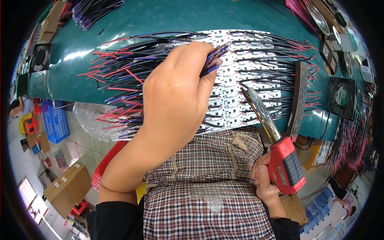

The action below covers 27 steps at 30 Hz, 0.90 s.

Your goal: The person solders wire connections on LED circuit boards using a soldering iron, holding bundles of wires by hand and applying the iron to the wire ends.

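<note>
Here, a red soldering iron point(276, 140) is gripped by the right hand point(265, 180), tip aimed up-left; wire ends point(214, 60) are pinched in the left hand point(178, 92).

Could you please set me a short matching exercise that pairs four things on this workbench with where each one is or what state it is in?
Things:
1. bundle of wires
2. soldering iron
3. white circuit strips
4. black fan

Places or states:
A. lying flat in rows on the green table
B. pinched in the fingers of the left hand
C. standing at the table's right end
D. gripped by the right hand, tip pointing at the strips

Pairs: 1-B, 2-D, 3-A, 4-C
</note>
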Tool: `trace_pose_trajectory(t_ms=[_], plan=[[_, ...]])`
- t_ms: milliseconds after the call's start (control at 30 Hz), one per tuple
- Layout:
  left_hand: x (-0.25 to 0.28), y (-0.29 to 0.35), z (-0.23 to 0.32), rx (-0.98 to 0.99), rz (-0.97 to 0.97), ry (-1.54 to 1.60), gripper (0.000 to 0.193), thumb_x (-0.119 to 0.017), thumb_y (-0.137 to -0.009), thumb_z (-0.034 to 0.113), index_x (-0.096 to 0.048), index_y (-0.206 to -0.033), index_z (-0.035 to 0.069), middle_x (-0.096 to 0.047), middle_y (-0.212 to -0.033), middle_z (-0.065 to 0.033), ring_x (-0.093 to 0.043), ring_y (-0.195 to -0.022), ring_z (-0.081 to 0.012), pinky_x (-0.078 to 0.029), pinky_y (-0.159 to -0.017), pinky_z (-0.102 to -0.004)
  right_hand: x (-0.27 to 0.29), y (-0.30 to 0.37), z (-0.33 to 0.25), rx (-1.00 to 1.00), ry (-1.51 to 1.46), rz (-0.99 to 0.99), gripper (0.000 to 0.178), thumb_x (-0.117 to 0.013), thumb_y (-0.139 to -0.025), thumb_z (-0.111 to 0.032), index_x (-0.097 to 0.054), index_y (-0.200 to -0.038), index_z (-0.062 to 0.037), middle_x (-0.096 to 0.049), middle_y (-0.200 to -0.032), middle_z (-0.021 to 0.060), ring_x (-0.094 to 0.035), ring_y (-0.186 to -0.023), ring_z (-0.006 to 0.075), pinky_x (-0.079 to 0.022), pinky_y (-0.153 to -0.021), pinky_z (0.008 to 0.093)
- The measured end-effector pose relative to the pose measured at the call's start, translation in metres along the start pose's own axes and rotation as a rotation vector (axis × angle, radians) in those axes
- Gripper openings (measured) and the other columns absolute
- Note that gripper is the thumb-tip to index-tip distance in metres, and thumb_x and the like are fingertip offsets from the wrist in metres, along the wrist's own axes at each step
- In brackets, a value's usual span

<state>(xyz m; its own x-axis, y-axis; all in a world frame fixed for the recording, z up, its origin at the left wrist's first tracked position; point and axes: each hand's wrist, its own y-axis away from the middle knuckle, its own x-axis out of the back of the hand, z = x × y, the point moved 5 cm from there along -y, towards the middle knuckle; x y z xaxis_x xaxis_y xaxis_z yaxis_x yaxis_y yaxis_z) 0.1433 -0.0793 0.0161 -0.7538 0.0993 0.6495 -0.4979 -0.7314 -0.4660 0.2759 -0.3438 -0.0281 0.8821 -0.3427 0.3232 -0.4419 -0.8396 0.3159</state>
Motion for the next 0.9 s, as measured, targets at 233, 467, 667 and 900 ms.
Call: trace_pose_trajectory(t_ms=[233, 467, 667, 900], plan=[[-0.014, 0.016, -0.005, 0.251, -0.341, 0.031, 0.017, -0.077, -0.082, 0.012, -0.064, -0.086, 0.002, -0.067, -0.07, -0.0103, -0.063, -0.057, -0.0222, -0.047, -0.055, -0.0329, 0.0, 0.01, 0.004, -0.1, -0.003, 0.042, 0.018, -0.071, -0.087, -0.008, -0.067, -0.104, -0.002, -0.067, -0.09, 0.0091, -0.065, -0.079, 0.0223, -0.052, -0.073, 0.0353], [-0.025, 0.022, -0.002, 0.128, -0.363, -0.094, 0.016, -0.077, -0.079, 0.012, -0.066, -0.083, 0.001, -0.066, -0.069, -0.0128, -0.064, -0.059, -0.0295, -0.049, -0.056, -0.0389, -0.003, 0.006, 0.002, 0.023, 0.138, 0.036, 0.021, -0.076, -0.078, -0.004, -0.069, -0.098, -0.0022, -0.067, -0.088, 0.0127, -0.065, -0.074, 0.0301, -0.052, -0.065, 0.0376], [-0.026, 0.023, -0.003, 0.132, -0.398, -0.115, 0.017, -0.076, -0.077, 0.012, -0.064, -0.079, 0.001, -0.063, -0.068, -0.0141, -0.064, -0.062, -0.0331, -0.049, -0.058, -0.0424, -0.007, 0.001, 0.003, 0.031, 0.179, -0.005, 0.018, -0.076, -0.078, -0.003, -0.068, -0.094, -0.0012, -0.064, -0.084, 0.0122, -0.064, -0.069, 0.0286, -0.05, -0.061, 0.0368], [-0.029, 0.021, 0.0, 0.094, -0.391, -0.106, 0.02, -0.076, -0.076, 0.01, -0.059, -0.073, 0.0, -0.061, -0.068, -0.0156, -0.062, -0.063, -0.0362, -0.048, -0.059, -0.0443, -0.012, -0.007, -0.004, 0.047, 0.17, -0.019, 0.018, -0.074, -0.079, -0.003, -0.067, -0.096, -0.0001, -0.063, -0.084, 0.0118, -0.063, -0.068, 0.0269, -0.05, -0.059, 0.0351]])
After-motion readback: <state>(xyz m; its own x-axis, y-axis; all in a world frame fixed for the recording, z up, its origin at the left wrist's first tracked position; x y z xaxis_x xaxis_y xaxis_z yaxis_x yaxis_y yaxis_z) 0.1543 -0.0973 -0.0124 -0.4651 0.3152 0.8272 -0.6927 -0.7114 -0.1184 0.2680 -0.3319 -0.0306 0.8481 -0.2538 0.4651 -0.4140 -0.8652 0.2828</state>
